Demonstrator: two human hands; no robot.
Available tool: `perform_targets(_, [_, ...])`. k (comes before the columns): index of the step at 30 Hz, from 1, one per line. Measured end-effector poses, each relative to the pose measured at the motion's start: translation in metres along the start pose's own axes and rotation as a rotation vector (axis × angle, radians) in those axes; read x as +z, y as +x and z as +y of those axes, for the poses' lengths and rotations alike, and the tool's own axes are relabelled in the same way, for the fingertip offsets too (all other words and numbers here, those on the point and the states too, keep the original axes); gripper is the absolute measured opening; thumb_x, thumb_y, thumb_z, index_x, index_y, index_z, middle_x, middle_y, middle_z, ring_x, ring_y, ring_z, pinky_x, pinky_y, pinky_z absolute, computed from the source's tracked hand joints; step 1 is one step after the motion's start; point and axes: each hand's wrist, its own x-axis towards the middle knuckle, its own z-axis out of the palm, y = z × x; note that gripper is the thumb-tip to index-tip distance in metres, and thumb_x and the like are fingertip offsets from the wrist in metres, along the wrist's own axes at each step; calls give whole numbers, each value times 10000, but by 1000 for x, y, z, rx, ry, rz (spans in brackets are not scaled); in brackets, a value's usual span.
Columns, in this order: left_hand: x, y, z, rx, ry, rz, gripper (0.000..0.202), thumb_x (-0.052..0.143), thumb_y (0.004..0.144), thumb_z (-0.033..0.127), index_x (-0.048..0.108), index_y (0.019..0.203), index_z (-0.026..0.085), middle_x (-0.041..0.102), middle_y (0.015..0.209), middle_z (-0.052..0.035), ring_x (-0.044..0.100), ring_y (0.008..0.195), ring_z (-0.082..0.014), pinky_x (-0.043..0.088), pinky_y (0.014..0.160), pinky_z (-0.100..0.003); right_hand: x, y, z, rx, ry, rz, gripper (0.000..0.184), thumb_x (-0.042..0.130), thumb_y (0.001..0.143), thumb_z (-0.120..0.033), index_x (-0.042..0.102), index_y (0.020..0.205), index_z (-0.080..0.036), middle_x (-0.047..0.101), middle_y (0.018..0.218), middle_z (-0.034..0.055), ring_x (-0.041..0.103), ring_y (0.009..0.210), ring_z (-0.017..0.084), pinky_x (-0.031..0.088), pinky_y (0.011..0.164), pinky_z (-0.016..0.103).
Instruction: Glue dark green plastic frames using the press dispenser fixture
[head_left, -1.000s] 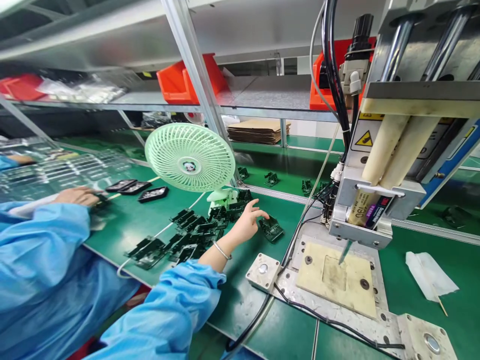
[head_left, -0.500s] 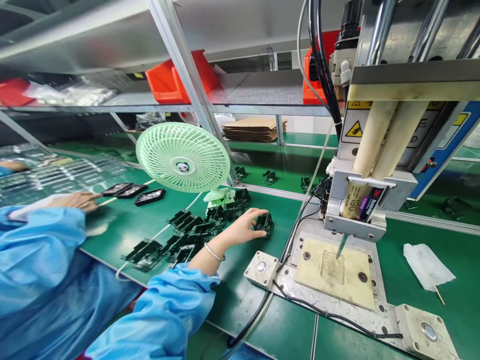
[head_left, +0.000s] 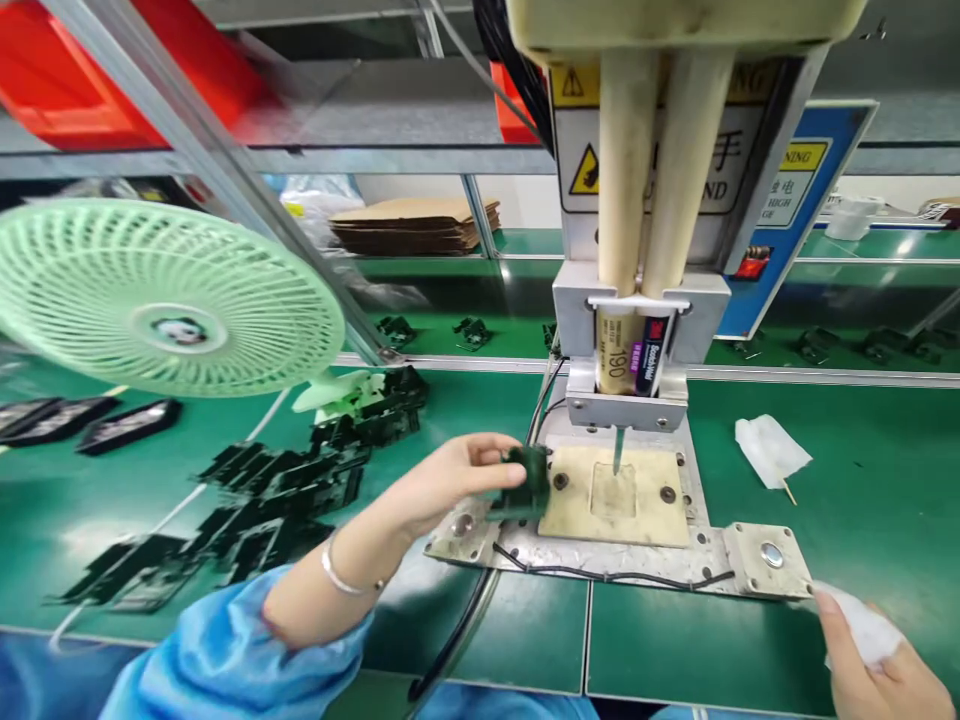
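A: What are the fingers doing?

B: The left hand (head_left: 448,482) has thumb and fingers parted only as far as the thing they pinch, a dark part (head_left: 534,482). Well to the right of them, and nearer the wearer, the right hand (head_left: 879,668) is curled around a crumpled white wipe (head_left: 862,622).

A: Where exactly is the dark part?

B: Between the left thumb and fingers, jutting past their tips, at the left edge of a cream plate (head_left: 654,526). I cannot tell whether it touches the plate. It is gripped at one side, probably to leave the rest uncovered.

A: And beyond those fingertips?

B: To their right, a shallow recess (head_left: 615,497) in the plate. A thin nozzle (head_left: 619,452) points down at it from two cartridges (head_left: 616,350), clamped in a metal bracket (head_left: 626,412) that seems meant to keep the nozzle in line.

A: Near the right fingers?

B: A metal block (head_left: 772,556) with a round button lies just beyond their tips; contact is unclear. The wipe is bunched, likely to fit the grip. A second wipe (head_left: 769,450) lies farther off, with a thin stick.

A: Left of the left fingers?

B: A cluster of similar parts (head_left: 330,482), perhaps grouped for easy reach, and past them a pale green fan (head_left: 255,310).
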Motion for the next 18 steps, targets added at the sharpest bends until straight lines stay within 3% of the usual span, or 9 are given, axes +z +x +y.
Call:
perform_targets(1, [18,-4,5,-83,-49,-142,544,894,534,404,685,949,121,716,851,-77,660,706,-185,543,669,-291,-2,0,-4,-7,-12,10,565,522,826,-702,744,855,-183,713,880,109,676,853,375,548,657,396])
perform_targets(3, [51,-7,10,-195,-110,-305,501,913,509,338,699,906,121,719,825,-63,652,689,-150,521,653,-239,-4,1,-12,-15,-21,41,623,474,837,-749,743,837,-187,713,862,108,677,857,371,539,665,397])
perform_targets(6, [82,0,10,-258,-130,-350,488,929,475,292,699,871,125,712,809,-52,649,706,-132,498,646,-205,-3,2,-16,-66,14,44,656,469,833,-784,752,821,-192,715,846,100,680,859,359,531,692,386])
perform_targets(9, [91,14,9,-226,-185,-376,509,929,487,303,672,895,142,708,851,-58,662,749,-170,522,692,-266,-2,4,-17,-169,65,51,617,488,871,-737,767,838,-188,715,845,99,686,837,331,528,729,360])
perform_targets(12, [89,28,7,-47,-157,-380,521,910,538,311,622,944,157,693,932,-63,662,885,-212,516,845,-348,-2,4,-20,-193,99,57,582,505,897,-693,768,835,-178,714,852,100,690,805,306,525,724,337])
perform_targets(18, [91,38,-3,215,84,-283,612,882,564,329,530,1045,191,632,941,-29,603,855,-189,497,810,-349,-3,3,-21,-126,142,42,617,529,851,-736,766,842,-166,716,881,104,689,821,312,525,750,342])
